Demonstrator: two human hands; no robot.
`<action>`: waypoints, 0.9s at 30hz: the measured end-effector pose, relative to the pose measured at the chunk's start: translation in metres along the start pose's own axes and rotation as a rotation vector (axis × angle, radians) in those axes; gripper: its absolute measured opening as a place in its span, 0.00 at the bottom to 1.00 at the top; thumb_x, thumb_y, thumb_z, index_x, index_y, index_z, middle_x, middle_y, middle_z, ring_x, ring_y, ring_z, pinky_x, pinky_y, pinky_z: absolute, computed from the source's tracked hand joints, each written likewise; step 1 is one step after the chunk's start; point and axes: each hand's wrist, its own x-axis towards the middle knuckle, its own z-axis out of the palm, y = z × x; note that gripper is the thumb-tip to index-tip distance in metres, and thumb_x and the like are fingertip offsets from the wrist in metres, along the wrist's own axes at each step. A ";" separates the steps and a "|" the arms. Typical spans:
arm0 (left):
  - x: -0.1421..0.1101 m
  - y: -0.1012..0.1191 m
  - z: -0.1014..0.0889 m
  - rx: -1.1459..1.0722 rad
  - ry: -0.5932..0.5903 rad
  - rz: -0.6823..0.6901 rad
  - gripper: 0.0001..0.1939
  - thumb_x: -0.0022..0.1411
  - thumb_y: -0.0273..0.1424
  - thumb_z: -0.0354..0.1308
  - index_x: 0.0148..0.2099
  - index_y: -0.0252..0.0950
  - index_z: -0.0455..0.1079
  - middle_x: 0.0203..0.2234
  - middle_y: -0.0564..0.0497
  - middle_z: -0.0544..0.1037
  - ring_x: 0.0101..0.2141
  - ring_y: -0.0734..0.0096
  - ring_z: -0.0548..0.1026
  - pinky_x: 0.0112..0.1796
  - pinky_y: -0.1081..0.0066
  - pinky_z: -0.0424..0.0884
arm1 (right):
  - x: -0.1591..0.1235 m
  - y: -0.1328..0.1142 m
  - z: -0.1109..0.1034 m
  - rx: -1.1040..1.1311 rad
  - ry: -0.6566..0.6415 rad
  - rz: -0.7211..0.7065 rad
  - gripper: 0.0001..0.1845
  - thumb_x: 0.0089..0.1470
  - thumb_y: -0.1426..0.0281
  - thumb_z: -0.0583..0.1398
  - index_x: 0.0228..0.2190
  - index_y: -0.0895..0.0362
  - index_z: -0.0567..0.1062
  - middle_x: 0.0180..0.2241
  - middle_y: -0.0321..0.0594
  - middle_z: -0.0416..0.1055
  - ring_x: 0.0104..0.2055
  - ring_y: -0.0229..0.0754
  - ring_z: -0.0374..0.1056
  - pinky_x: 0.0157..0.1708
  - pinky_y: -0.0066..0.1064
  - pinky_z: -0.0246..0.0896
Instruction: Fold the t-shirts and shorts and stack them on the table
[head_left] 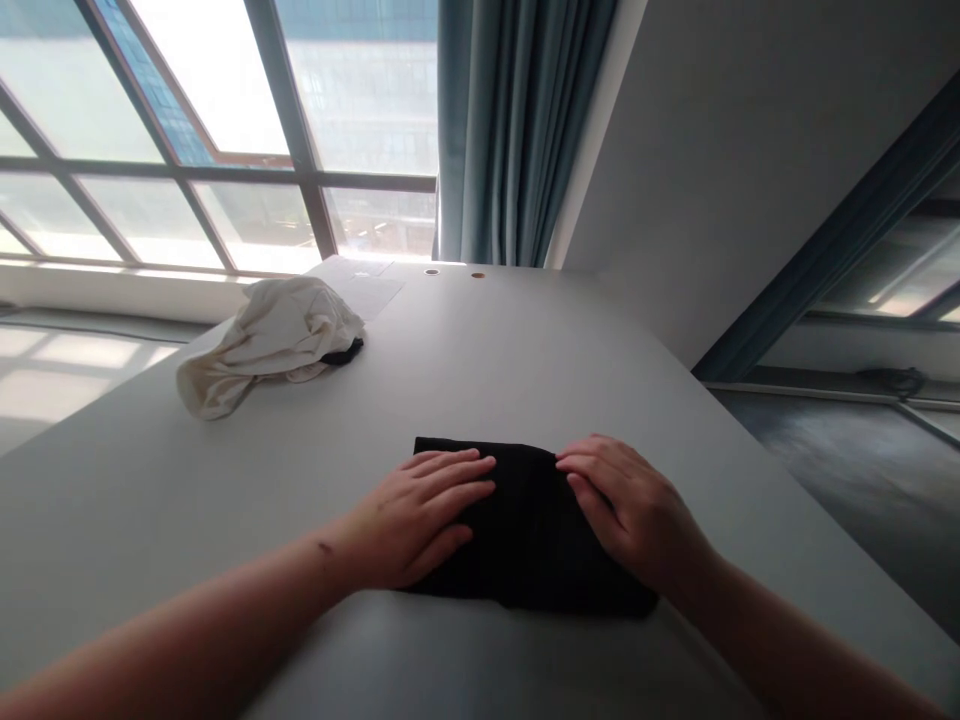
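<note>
A black cloth (525,530) lies folded into a neat rectangle on the grey table (487,350), close in front of me. My left hand (416,515) rests flat on its left part, fingers stretched out and pointing right. My right hand (630,505) lies flat on its right part, fingers together and pointing left. Both palms press down on the cloth and neither hand grips anything.
A crumpled cream-white garment (270,340) sits at the far left of the table with a small dark item (345,352) poking out beside it. Large windows and a teal curtain (510,130) stand behind. The table's right edge drops to the floor (847,470).
</note>
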 end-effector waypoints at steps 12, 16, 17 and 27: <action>-0.003 -0.011 0.024 0.085 -0.278 -0.373 0.33 0.79 0.48 0.39 0.77 0.37 0.50 0.75 0.46 0.47 0.74 0.59 0.46 0.72 0.55 0.44 | -0.017 0.024 0.041 -0.049 -0.570 0.189 0.33 0.71 0.57 0.51 0.70 0.55 0.63 0.72 0.46 0.55 0.74 0.51 0.52 0.71 0.51 0.53; -0.008 -0.023 0.026 0.083 -0.248 -0.492 0.34 0.78 0.47 0.39 0.78 0.37 0.48 0.76 0.46 0.46 0.75 0.56 0.43 0.72 0.50 0.43 | -0.019 0.028 0.042 -0.071 -0.565 0.223 0.33 0.71 0.55 0.50 0.70 0.54 0.63 0.72 0.46 0.56 0.73 0.52 0.54 0.72 0.52 0.50; -0.009 -0.029 0.026 0.071 -0.244 -0.536 0.35 0.78 0.47 0.40 0.78 0.36 0.47 0.76 0.45 0.45 0.75 0.56 0.43 0.72 0.50 0.43 | -0.018 0.030 0.042 -0.076 -0.553 0.231 0.32 0.71 0.56 0.49 0.70 0.55 0.64 0.71 0.46 0.58 0.72 0.52 0.56 0.72 0.53 0.50; -0.008 -0.057 0.006 -0.194 -0.119 -0.579 0.27 0.73 0.43 0.47 0.69 0.41 0.63 0.62 0.44 0.74 0.62 0.54 0.71 0.63 0.56 0.66 | -0.007 0.056 0.036 -0.149 -0.458 0.417 0.23 0.67 0.56 0.53 0.46 0.57 0.81 0.45 0.50 0.78 0.49 0.55 0.74 0.55 0.48 0.66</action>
